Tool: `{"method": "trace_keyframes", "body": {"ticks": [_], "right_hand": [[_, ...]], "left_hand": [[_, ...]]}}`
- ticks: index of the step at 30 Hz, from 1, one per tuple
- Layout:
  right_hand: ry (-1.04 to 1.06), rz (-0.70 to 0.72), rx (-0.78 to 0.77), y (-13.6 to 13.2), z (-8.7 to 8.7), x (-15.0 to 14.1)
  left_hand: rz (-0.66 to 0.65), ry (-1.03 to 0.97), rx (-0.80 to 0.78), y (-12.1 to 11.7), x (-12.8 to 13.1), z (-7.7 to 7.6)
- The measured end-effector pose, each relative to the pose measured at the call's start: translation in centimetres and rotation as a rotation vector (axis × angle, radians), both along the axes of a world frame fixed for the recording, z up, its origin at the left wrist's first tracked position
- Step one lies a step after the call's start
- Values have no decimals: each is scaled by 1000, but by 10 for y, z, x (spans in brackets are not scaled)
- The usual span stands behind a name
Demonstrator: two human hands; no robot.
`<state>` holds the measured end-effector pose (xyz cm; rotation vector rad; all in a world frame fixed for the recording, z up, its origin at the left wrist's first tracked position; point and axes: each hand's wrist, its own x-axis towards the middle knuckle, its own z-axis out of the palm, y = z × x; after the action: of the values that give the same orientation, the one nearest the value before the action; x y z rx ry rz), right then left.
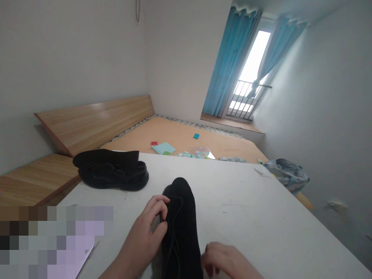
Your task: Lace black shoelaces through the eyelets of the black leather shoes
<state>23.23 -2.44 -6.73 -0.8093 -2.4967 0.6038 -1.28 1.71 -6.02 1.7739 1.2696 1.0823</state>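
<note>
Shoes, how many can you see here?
2: one shoe on the left of the white table, under a flat black piece; the other shoe between the left hand and right hand, partly covered by a similar piece. The pixelated corner could hide more.

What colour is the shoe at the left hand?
The shoe is black; the head view shows it best.
</note>
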Motion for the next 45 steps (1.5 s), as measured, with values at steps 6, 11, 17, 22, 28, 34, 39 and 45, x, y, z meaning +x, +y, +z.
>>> {"method": "trace_keyframes", "body": {"ticks": [6,11,17,22,28,34,39,45], "right_hand": [[27,-391,28,35,79,-25],[-334,-192,73,76,82,-68],[-297,-84,-4,91,69,-85],[31,-111,-230,83,80,-68],[1050,-36,-1128,53,114,-19],[745,-673,-952,45,99,47],[-27,-773,-598,40,39,78],[-139,-742,-281,29,28,57]], "left_hand": [[-21,-149,-10,3,-2,-5],[0,-220,33,4,-1,-5],[5,-288,141,0,1,-5],[86,-290,129,-1,2,-7],[25,-112,-7,-2,-1,1],[-5,56,127,-2,0,6],[34,124,141,-2,-2,6],[86,98,13,1,-5,8]]}}
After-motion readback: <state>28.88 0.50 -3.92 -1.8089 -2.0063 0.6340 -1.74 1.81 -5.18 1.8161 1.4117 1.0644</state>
